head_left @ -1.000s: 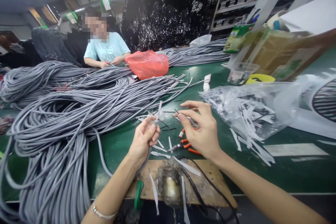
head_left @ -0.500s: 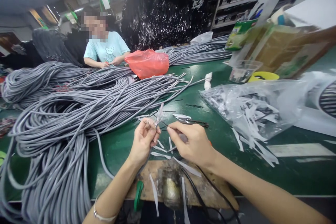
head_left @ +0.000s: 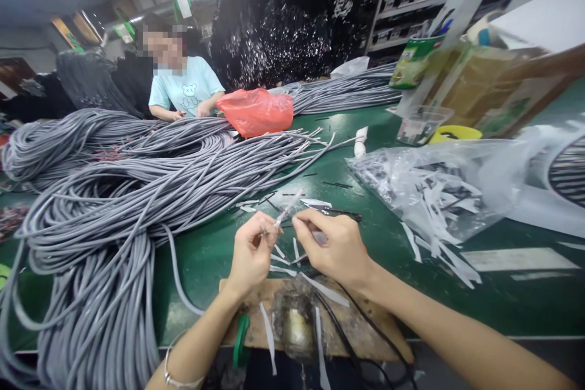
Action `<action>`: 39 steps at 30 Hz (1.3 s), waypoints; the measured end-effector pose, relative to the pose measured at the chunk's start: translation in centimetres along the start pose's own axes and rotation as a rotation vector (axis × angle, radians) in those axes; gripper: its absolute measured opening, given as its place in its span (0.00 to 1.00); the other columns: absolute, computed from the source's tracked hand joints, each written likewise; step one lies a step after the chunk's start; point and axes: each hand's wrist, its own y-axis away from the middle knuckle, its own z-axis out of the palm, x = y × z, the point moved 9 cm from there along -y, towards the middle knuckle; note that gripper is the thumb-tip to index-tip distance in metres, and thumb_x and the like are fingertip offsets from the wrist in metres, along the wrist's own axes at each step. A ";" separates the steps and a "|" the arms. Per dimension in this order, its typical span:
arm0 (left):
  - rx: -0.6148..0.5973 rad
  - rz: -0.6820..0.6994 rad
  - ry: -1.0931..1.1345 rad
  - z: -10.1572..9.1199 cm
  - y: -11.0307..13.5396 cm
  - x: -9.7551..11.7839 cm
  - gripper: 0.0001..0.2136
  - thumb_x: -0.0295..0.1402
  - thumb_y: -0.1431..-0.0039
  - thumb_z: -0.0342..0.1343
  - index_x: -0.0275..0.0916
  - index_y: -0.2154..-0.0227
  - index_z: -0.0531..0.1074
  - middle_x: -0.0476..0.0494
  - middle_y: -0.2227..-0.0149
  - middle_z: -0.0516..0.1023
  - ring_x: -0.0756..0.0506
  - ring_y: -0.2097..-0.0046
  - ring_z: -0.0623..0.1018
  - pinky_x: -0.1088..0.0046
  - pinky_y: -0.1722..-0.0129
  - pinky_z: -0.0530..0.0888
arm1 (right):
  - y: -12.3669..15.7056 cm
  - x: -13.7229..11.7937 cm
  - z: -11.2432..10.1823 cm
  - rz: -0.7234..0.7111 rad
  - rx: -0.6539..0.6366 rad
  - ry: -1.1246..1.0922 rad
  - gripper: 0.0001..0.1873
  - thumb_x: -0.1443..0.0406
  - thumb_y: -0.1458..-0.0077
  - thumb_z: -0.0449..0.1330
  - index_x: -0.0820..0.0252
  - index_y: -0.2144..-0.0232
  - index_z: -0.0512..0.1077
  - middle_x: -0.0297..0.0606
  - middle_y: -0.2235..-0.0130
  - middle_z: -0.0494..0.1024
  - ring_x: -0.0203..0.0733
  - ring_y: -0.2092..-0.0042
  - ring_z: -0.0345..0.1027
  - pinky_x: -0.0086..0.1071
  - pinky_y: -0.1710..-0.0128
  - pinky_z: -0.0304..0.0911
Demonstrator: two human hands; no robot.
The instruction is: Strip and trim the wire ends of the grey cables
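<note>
My left hand (head_left: pixel 255 247) is closed in a pinch around a stripped cable end. Clear and whitish wrapping (head_left: pixel 289 208) sticks out of its fingertips, up and to the right. My right hand (head_left: pixel 336 247) is just to the right, thumb and forefinger pressed together close to that end. Whatever lies in its pinch is too small to make out. A bit of orange shows behind this hand, its source hidden. Below both hands a grimy metal-bodied device (head_left: pixel 297 326) sits on a wooden board (head_left: pixel 365 335), with white strips (head_left: pixel 267 338) around it.
Thick bundles of grey cable (head_left: pixel 137 201) cover the left side. A red plastic bag (head_left: pixel 258 113) lies in front of a co-worker (head_left: pixel 187 85) across the green table (head_left: pixel 479 308). At right are a clear bag of white strips (head_left: pixel 439 189), a plastic cup (head_left: pixel 420 125) and a cardboard box (head_left: pixel 484 85).
My left hand has turned, so the wrapped end leans further right. The dark thin piece between the hands no longer shows. The co-worker's hands have shifted slightly.
</note>
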 end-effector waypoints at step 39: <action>-0.140 -0.449 0.578 2.9 0.4 -1.9 0.22 0.42 0.56 0.64 0.39 0.74 0.54 0.54 0.81 0.68 0.61 0.87 0.54 0.85 0.86 0.46 | 0.8 5.4 3.2 0.690 -0.076 -0.920 0.21 0.62 0.68 0.70 0.62 0.68 0.71 0.32 0.79 0.74 0.36 0.76 0.68 0.28 0.74 0.66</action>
